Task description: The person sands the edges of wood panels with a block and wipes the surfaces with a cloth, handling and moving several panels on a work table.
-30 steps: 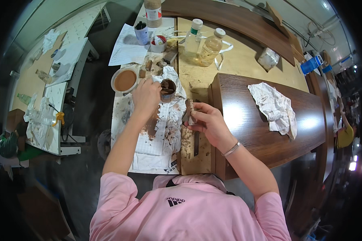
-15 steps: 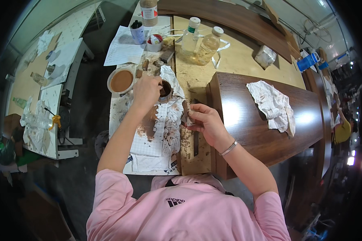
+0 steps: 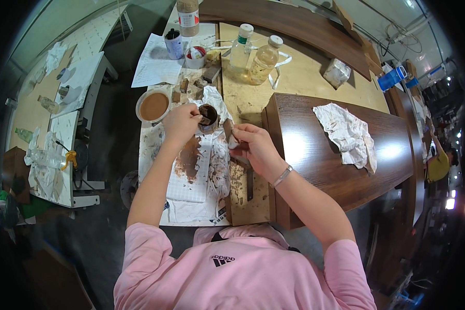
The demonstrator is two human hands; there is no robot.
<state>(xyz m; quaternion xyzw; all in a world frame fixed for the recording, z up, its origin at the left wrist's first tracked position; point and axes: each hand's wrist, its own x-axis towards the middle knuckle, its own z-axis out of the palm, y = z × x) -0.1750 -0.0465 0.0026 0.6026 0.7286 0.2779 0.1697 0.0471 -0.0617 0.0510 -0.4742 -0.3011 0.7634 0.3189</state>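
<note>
My left hand (image 3: 181, 124) is closed in a pinch at the left rim of a small open can (image 3: 208, 128) with dark brown contents. A small brownish flat piece (image 3: 204, 120) sticks out from its fingertips into the can's mouth; its exact kind is unclear. Just right of the can, my right hand (image 3: 252, 149) grips a small brown block (image 3: 228, 129) between thumb and fingers. A whitish bit shows under those fingers. A round white tub of brown paste (image 3: 154, 106) stands to the left. Stained white cloth (image 3: 219, 168) and brown-smeared paper (image 3: 188, 191) lie below the can.
A dark wooden panel piece (image 3: 299, 170) bears a crumpled cloth (image 3: 346, 137) on the right. Two clear bottles (image 3: 240, 49) (image 3: 265, 62) stand behind. At the back left are a written sheet (image 3: 157, 67), a cup (image 3: 173, 45) and a small tub (image 3: 195, 59).
My left hand has drawn slightly left and down, uncovering more of the can's mouth. My right hand, with the block, has moved left and up toward the can.
</note>
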